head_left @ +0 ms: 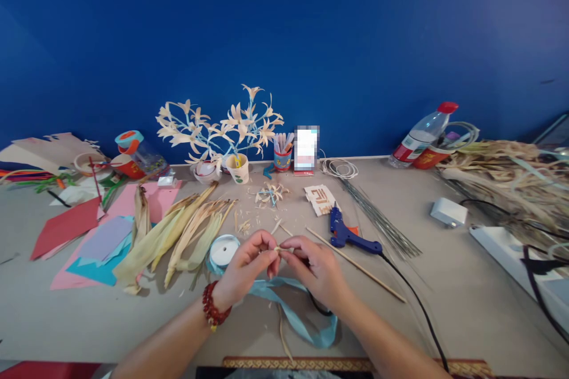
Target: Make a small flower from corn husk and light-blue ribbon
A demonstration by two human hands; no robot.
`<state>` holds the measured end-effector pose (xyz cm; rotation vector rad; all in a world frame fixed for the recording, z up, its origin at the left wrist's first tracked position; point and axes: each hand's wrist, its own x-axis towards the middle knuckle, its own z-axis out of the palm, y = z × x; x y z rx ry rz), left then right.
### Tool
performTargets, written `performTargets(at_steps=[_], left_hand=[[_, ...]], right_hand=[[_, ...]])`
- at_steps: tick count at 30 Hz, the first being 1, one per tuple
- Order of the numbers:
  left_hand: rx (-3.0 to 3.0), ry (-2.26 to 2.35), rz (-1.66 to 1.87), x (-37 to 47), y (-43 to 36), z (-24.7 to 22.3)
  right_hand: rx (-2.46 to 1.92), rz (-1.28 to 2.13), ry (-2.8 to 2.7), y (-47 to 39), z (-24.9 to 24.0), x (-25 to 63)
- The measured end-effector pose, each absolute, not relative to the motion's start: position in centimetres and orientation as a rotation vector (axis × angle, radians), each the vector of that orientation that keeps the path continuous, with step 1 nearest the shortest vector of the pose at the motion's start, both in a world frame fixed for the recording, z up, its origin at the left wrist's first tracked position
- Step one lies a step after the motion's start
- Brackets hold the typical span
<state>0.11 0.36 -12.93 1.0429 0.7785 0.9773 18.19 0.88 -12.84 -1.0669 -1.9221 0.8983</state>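
Note:
My left hand [255,256] and my right hand [313,263] meet over the middle of the table, fingertips pinched together. Between them is a small pale piece of corn husk [278,249], mostly covered by the fingers. Beneath the hands a light blue ribbon [291,315] lies in loops, with its white spool [224,250] just left of my left hand. A thin strip of husk [283,334] rests below the ribbon. To the right of my right hand lie a wooden stick [360,266] and a blue glue gun [351,237].
Dried corn husks [178,231] and coloured paper [66,225] spread on the left. Husk flowers stand in a paper cup [238,170] at the back. Wires [382,216], a plastic bottle [420,136], a white power strip [511,266] and a husk pile [502,172] occupy the right.

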Motion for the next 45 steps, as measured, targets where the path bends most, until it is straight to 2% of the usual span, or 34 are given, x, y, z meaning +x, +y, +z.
performTargets(at_steps=[13, 22, 37, 41, 45], left_hand=[[1.114, 0.91, 1.019, 0.3, 0.5, -12.4], [1.03, 0.767, 0.824, -0.2, 0.6, -13.0], [1.149, 0.828, 0.972, 0.6, 0.6, -12.4], [1.11, 0.858, 1.031, 0.4, 0.6, -12.5], [1.109, 0.901, 1.086, 0.4, 0.6, -12.7]], right_hand=[[-0.995, 0.848, -2.038, 1.5, -12.6, 18.6], [-0.936, 0.676, -2.145, 2.0, -12.3, 19.8], [-1.137, 0.877, -1.988, 1.8, -12.0, 19.2], [-1.113, 0.576, -1.861, 1.8, -11.7, 19.4], [-0.882, 0.331, -1.928, 1.2, -11.2, 19.2]])
